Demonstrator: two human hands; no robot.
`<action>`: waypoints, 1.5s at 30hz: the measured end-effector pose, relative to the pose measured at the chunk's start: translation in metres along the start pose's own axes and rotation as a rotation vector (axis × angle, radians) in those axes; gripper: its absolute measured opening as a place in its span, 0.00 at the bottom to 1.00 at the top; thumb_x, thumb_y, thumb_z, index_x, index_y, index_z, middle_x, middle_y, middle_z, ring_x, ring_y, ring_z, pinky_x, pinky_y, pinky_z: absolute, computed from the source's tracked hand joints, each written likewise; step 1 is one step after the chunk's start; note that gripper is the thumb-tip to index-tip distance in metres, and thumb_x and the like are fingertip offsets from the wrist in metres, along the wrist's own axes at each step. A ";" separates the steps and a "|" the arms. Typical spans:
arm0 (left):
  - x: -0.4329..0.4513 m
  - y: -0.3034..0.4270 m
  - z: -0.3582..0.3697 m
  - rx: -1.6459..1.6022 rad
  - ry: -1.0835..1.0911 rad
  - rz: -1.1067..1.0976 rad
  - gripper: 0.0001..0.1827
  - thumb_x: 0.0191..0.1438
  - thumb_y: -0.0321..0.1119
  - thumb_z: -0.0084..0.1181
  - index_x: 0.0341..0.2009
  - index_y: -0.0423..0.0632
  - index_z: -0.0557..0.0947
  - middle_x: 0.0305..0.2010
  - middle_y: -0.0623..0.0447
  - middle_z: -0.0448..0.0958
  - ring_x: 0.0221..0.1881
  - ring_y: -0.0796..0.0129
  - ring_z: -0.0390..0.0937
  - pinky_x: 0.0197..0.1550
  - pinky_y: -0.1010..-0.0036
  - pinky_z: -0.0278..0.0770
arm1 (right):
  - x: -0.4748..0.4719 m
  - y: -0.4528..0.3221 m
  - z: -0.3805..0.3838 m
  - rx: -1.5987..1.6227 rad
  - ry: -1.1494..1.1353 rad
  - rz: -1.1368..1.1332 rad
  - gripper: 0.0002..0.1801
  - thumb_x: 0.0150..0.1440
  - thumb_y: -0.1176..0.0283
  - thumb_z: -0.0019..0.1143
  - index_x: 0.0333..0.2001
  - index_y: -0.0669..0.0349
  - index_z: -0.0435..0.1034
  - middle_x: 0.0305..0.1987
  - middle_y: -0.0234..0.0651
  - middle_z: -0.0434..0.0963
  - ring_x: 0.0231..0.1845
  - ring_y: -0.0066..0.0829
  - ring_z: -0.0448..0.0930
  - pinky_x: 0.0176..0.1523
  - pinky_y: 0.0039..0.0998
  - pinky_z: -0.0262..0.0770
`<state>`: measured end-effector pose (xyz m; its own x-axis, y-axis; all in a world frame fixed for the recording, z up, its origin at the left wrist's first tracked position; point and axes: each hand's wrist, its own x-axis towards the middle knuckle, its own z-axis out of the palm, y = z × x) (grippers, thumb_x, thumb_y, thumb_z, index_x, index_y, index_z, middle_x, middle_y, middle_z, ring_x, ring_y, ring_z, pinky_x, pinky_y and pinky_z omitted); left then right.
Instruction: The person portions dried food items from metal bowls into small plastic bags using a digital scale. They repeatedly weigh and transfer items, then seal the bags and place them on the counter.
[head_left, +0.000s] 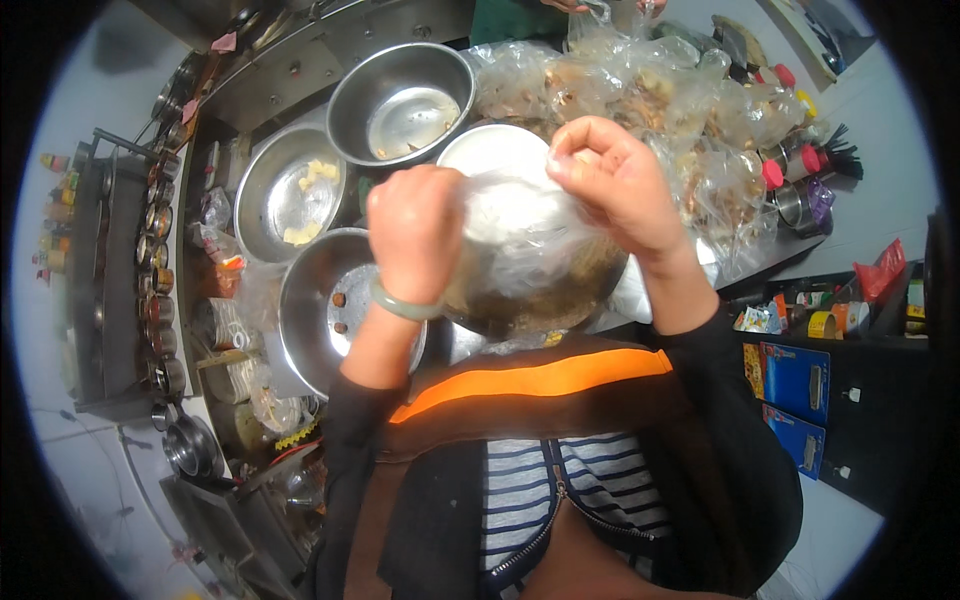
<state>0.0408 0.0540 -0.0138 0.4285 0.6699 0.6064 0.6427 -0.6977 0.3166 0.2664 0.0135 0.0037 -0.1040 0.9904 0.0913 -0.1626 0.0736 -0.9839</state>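
Observation:
A clear plastic bag (525, 225) is stretched between my two hands, its middle blurred. My left hand (416, 229), with a pale bangle at the wrist, is closed at the bag's left side. The fingers of my right hand (615, 176) pinch its upper right edge. Beneath the bag lies a round, worn board or block (540, 307), dark towards its near rim. Just beyond the bag is a round white container or plate (491, 150), partly covered by it. What the bag holds cannot be made out.
Three steel basins stand at left: one (401, 52) with small scraps, one (251, 187) with pale yellow pieces, one (300, 337) with brown lumps. Filled clear bags (637, 97) crowd the back right. Another person's hands (566, 4) show at the top edge. Red-lidded jars (772, 174) stand right.

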 end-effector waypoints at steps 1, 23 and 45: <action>0.004 -0.015 -0.004 -0.033 -0.041 -0.109 0.17 0.43 0.25 0.62 0.41 0.43 0.80 0.37 0.47 0.78 0.37 0.53 0.76 0.44 0.65 0.73 | 0.002 -0.003 -0.006 -0.209 -0.020 -0.074 0.07 0.58 0.72 0.55 0.40 0.60 0.70 0.21 0.23 0.63 0.19 0.11 0.62 0.23 0.16 0.59; 0.026 -0.136 0.045 -0.993 -0.569 -1.131 0.21 0.61 0.48 0.52 0.28 0.43 0.83 0.15 0.62 0.69 0.13 0.82 0.55 0.16 0.83 0.49 | 0.076 0.098 -0.097 0.063 0.032 0.586 0.11 0.54 0.71 0.53 0.22 0.64 0.73 0.18 0.26 0.71 0.14 0.12 0.61 0.17 0.18 0.50; -0.056 -0.186 0.127 -0.554 -0.715 -0.999 0.20 0.52 0.42 0.63 0.43 0.38 0.80 0.36 0.49 0.80 0.36 0.68 0.75 0.39 0.74 0.73 | 0.049 0.215 -0.119 -0.454 0.134 0.723 0.16 0.58 0.60 0.56 0.30 0.63 0.75 0.20 0.31 0.74 0.23 0.25 0.75 0.27 0.27 0.69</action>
<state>-0.0222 0.1788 -0.1992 0.2749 0.8143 -0.5112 0.6056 0.2663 0.7499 0.3434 0.0914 -0.2222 0.0910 0.8157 -0.5712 0.3097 -0.5683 -0.7623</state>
